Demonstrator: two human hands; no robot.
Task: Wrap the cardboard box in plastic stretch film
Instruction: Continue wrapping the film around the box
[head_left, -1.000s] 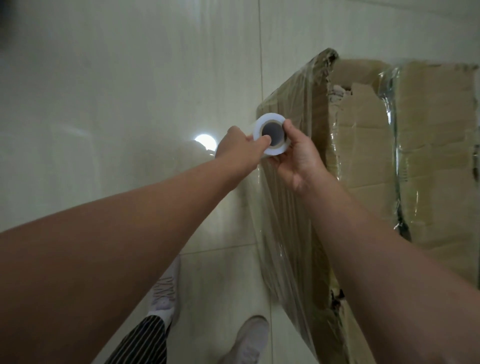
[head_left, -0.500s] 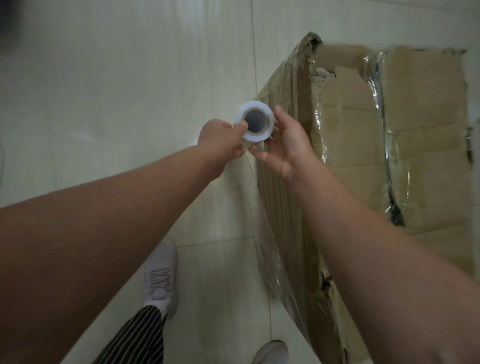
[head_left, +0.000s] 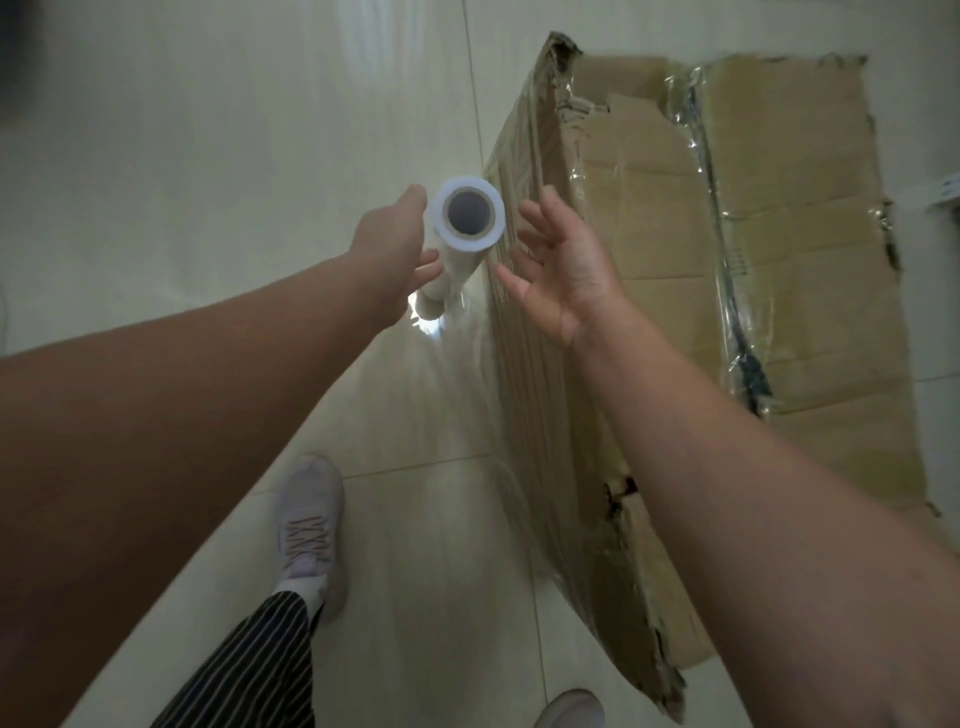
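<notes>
Head view: on a pale tiled floor (head_left: 208, 156), a worn box (head_left: 779, 291) stands to the right of the person, its near side and part of its top already under clear film (head_left: 480, 410). A sheet of that film runs down and back from the roll (head_left: 457, 260) to the box's near side. The roll is held just beside that side, between the hands, its long axis close to upright and its hollow end facing the camera. The left hand (head_left: 389, 249) grips the roll from the left, thumb up by the rim and fingers curled round the tube. The right hand (head_left: 563, 270) is open with fingers spread, holding nothing, just clear of the roll on its box side. The next pass likely depends on the left hand, the nearer one, carrying the upright roll along the box. A shoe (head_left: 309, 525) stands below.
</notes>
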